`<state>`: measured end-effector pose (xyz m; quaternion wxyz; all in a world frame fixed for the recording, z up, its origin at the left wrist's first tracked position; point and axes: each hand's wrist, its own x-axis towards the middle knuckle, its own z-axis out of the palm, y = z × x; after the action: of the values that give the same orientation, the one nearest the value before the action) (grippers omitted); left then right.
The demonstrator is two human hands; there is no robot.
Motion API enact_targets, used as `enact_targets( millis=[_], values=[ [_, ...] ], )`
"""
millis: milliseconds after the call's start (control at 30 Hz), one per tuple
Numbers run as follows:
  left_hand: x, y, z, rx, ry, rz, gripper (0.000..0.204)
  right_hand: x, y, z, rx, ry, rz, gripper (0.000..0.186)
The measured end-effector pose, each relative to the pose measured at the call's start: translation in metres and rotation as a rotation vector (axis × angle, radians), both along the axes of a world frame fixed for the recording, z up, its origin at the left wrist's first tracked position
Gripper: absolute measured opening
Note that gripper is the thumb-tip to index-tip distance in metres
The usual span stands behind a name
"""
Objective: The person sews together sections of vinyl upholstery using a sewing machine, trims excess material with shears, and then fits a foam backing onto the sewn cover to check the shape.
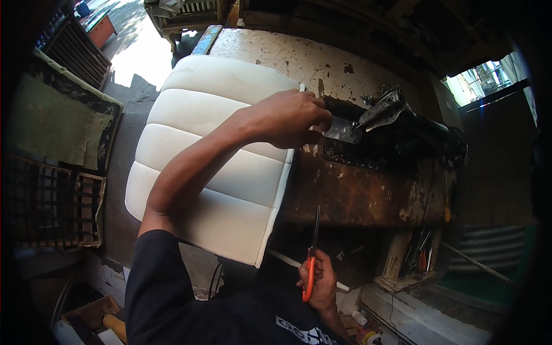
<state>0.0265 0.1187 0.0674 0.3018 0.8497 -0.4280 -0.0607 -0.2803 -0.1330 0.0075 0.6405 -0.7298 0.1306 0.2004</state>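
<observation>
A large white padded cover [230, 152] with stitched channels and a piped edge lies across the left part of the worn table and hangs over its near side. My left arm reaches over it. My left hand [290, 119] is at the cover's right edge with its fingers curled; what they pinch, if anything, is hidden. Just right of those fingers is the metal plate of a dark sewing machine [382, 112]. Lower down, in front of the table, my right hand [322, 279] grips a pair of scissors [310, 270] by orange handles, blades closed and pointing up.
The sewing table [368, 195] has a stained, peeling top. An open wooden drawer [408, 270] with tools sits under its right side. Left on the floor stand a green-grey panel [63, 115] and a slatted frame [52, 201]. A wooden box [92, 316] is at lower left.
</observation>
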Motion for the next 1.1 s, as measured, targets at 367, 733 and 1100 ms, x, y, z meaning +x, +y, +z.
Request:
enact_targets(
  millis=[367, 733, 1100],
  values=[
    [0.028, 0.028, -0.065, 0.300, -0.120, 0.593, 0.075, 0.021, -0.023, -0.006, -0.042, -0.236, -0.097, 0.058],
    [-0.013, -0.017, -0.024, 0.468, 0.486, -0.229, 0.057, 0.021, -0.038, -0.012, -0.063, -0.233, -0.091, 0.059],
    [0.007, -0.030, -0.072, -0.040, 0.380, -0.193, 0.024, 0.032, -0.022, -0.012, -0.075, -0.250, -0.001, 0.060]
  ],
)
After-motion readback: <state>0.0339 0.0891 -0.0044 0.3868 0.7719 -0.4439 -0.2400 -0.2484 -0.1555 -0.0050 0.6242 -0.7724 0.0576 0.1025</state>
